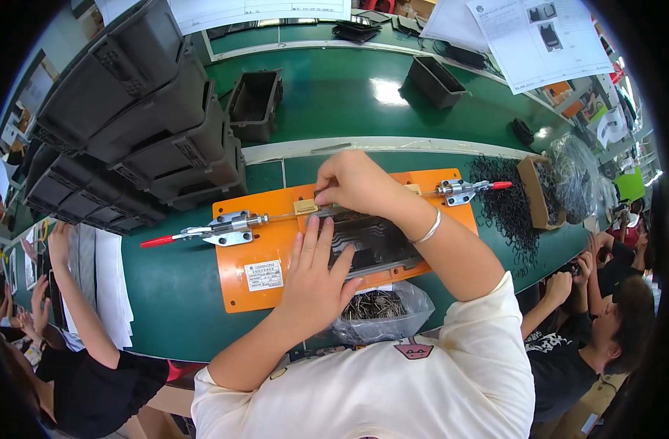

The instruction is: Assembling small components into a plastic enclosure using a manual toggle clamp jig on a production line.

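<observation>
An orange fixture plate (pixel 236 252) lies on the green bench in front of me. Set in its middle is a dark, glossy moulded part (pixel 382 245). My left hand (pixel 314 272) rests on the near left side of this part, fingers stretched out and apart. My right hand (pixel 355 183), with a bracelet on the wrist, is pinched above the part's far edge, beside a small yellow block (pixel 305 207); what its fingertips hold is hidden. A toggle clamp (pixel 228 228) with a red handle sits at the plate's left end, and a second clamp (pixel 459 191) at its right end.
A clear bag of metal pins (pixel 378 306) lies against the plate's near edge. Tall stacks of grey bins (pixel 159 110) stand left. Black rings (pixel 504 201) and an open cardboard box (pixel 537 192) are at right. Two bins (pixel 255 106) stand farther back. People sit on both sides.
</observation>
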A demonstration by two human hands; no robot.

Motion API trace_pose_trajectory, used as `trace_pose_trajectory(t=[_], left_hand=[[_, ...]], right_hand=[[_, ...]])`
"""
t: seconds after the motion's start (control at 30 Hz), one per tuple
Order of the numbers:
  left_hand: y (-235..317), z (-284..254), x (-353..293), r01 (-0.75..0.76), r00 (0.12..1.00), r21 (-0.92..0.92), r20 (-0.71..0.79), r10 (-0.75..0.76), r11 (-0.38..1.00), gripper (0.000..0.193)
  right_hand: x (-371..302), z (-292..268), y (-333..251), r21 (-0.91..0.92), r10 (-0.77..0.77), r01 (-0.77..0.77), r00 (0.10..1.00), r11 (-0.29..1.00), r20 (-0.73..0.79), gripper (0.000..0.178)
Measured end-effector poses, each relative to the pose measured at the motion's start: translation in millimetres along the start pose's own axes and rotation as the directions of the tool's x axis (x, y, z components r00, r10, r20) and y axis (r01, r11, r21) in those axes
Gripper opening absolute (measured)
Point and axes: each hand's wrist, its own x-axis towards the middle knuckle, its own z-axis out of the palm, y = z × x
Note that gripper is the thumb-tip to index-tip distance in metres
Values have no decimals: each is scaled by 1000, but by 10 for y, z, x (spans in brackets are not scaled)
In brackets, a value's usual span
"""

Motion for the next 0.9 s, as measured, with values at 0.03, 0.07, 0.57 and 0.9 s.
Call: trace_pose_trajectory(t=[0.03,0.07,0.57,0.9], left_hand=[[1,-3,3,-2,1000,-2,4,2,1000,47],[2,-6,5,1,1000,-3,7,-1,1000,46],[23,-12,31,0,1000,-5,13,0,1000,43],[16,-21,30,1,1000,5,5,-1,1000,45]], right_hand=[[3,-12,-10,2,4,-4,1000,1000,-1,16],[14,-30,-15,52,55,-57,998,997,38,16],[37,19,62,43,80,-81,996,996,27,18],[37,55,31,-59,20,-20,1000,998,-1,20]])
